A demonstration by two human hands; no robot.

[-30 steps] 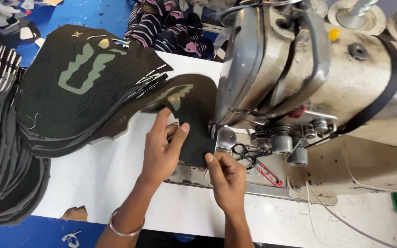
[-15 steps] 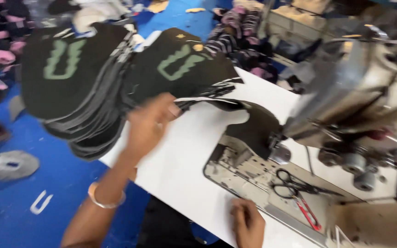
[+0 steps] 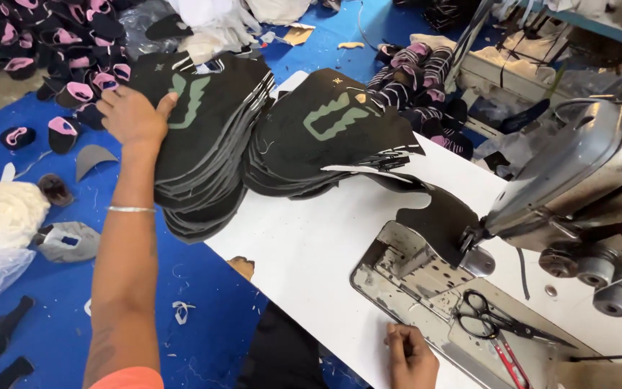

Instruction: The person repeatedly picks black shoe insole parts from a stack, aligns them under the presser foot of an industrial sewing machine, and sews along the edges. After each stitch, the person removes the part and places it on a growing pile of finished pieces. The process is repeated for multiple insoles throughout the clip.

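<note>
My left hand (image 3: pixel 132 115) lies flat on top of a tall stack of black fabric pieces (image 3: pixel 203 144) at the table's left end; the top piece bears a pale green shape. A second stack of the same pieces (image 3: pixel 325 140) sits just to its right. My right hand (image 3: pixel 410 356) rests with curled fingers on the near edge of the white table (image 3: pixel 311 252), holding nothing that I can see. A black fabric piece (image 3: pixel 440 216) lies under the foot of the sewing machine (image 3: pixel 577 194).
Black scissors (image 3: pixel 494 320) and a red-handled tool (image 3: pixel 507 359) lie on the machine bed. The blue floor (image 3: pixel 52 274) to the left holds scattered pink-and-black pieces (image 3: pixel 59 57), white stuffing (image 3: pixel 1 216) and scraps. Striped fabric pieces (image 3: pixel 419 68) lie piled behind the table.
My left hand has left the piece at the machine and swung far left onto the black stack. My right hand has dropped back to the table's near edge. The view panned left.
</note>
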